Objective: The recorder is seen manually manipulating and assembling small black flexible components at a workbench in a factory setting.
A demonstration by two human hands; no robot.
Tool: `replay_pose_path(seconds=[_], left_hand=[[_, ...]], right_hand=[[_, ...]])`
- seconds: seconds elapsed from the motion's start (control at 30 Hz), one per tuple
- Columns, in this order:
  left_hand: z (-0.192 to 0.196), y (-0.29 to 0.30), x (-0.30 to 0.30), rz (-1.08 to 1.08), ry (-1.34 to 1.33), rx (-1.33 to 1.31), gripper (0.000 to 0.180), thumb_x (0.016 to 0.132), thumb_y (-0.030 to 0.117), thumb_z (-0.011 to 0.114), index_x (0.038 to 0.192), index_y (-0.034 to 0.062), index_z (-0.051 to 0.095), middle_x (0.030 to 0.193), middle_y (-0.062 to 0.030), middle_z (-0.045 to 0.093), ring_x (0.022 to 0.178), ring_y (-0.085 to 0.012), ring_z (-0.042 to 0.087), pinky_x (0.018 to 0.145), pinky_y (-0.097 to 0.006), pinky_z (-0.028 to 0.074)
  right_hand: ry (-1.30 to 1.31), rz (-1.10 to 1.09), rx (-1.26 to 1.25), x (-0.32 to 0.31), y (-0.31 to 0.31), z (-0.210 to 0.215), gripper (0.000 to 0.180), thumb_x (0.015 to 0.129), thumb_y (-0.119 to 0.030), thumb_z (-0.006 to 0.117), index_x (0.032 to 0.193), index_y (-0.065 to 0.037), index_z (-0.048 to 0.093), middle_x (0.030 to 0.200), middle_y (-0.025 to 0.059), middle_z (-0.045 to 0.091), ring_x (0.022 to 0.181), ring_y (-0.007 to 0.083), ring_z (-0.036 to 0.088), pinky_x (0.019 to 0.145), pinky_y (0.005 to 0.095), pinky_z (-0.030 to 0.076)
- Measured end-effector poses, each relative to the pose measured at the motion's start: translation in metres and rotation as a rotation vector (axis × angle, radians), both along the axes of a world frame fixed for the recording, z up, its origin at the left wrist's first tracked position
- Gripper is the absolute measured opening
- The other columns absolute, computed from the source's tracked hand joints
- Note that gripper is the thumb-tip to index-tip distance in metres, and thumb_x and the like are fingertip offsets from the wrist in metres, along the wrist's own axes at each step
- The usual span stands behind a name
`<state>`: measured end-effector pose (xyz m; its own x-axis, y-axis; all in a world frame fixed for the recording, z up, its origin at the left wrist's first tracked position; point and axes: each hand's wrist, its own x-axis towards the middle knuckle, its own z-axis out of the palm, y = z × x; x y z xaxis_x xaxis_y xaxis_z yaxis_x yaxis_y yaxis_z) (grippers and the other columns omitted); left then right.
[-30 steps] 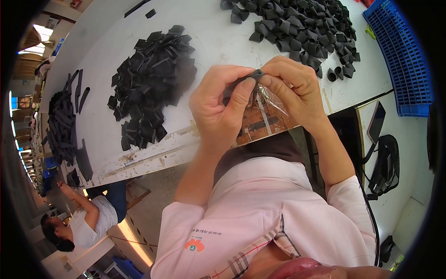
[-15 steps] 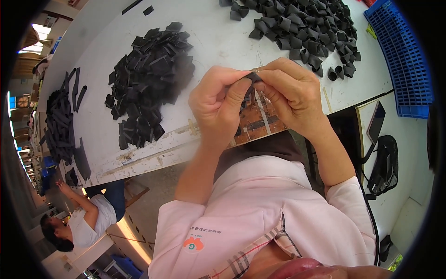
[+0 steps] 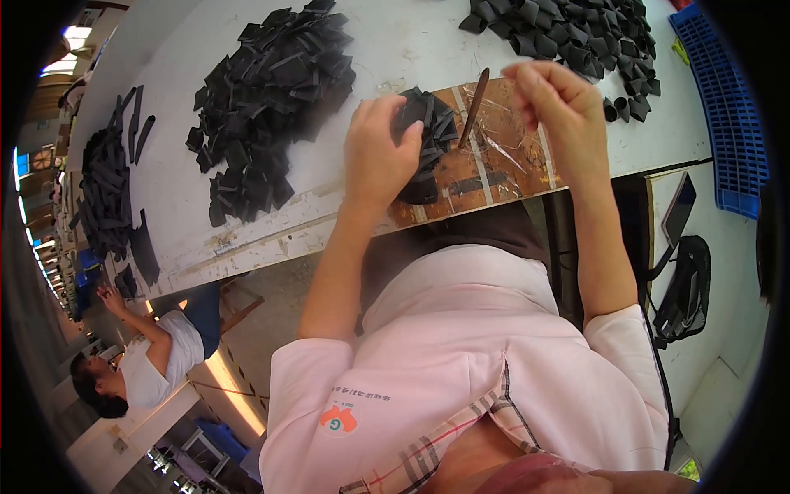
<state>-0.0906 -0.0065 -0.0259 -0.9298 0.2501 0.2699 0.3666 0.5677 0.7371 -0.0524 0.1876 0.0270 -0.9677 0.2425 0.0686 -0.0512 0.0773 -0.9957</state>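
Observation:
My left hand [image 3: 380, 156] rests on a small stack of black folded pieces [image 3: 428, 140] lying on a brown board [image 3: 494, 169] at the table's near edge, fingers curled over them. My right hand [image 3: 555, 103] is raised above the board's right part, fingers pinched together; what it pinches is too small to make out. A thin brown stick [image 3: 475, 107] lies on the board between the two hands, among clear thread scraps.
A big heap of flat black pieces [image 3: 271, 90] lies left on the white table [image 3: 387, 49]. Another heap of rolled black pieces [image 3: 568, 33] sits at the far right. A blue crate [image 3: 724, 107] stands right. Black strips [image 3: 103, 185] lie far left. Another person [image 3: 140, 362] sits below left.
My hands, held together near my chest before, have parted. The left went down onto the black stack on the board; the right lifted away to the right.

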Motion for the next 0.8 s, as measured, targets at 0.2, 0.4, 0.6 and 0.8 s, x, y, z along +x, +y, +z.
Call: replay_pose_path(seconds=[0.2,0.4,0.6,0.8], left_hand=[[-0.014,0.018,0.002,0.009,0.205,-0.362,0.018,0.067,0.011,0.064,0.081,0.0015,0.056,0.078,-0.0134,0.053,0.076,-0.0306,0.052,0.067,-0.038,0.043],[-0.017,0.006,0.000,0.102,0.144,-0.174,0.009,0.070,0.004,0.059,0.079,0.0016,0.060,0.078,-0.0142,0.056,0.072,-0.0312,0.055,0.064,-0.037,0.044],[0.010,0.007,0.013,0.171,0.089,0.122,0.009,0.072,0.002,0.059,0.081,0.0004,0.059,0.077,-0.0091,0.053,0.068,-0.0198,0.053,0.060,-0.028,0.044],[0.033,0.016,0.027,-0.024,-0.279,0.592,0.009,0.076,-0.002,0.058,0.085,-0.0020,0.058,0.078,-0.0031,0.057,0.066,-0.0074,0.052,0.060,-0.019,0.042]], right_hand=[[-0.197,0.124,-0.093,0.034,-0.014,-0.011,0.021,0.084,-0.019,0.055,0.079,0.001,0.061,0.060,-0.0011,0.053,0.052,0.0032,0.043,0.045,0.0170,0.033],[0.015,0.256,0.161,0.065,-0.021,0.052,0.011,0.078,-0.006,0.055,0.080,0.003,0.061,0.059,0.0009,0.053,0.048,0.0049,0.043,0.044,0.0193,0.033],[0.295,0.335,0.142,0.077,-0.032,0.098,0.018,0.071,0.008,0.044,0.088,0.012,0.048,0.054,0.0042,0.049,0.038,0.0021,0.037,0.035,0.0159,0.022],[0.303,0.152,0.346,0.083,-0.041,0.088,0.014,0.075,-0.004,0.049,0.083,0.006,0.054,0.059,0.0051,0.053,0.041,0.0062,0.043,0.037,0.0184,0.029]])
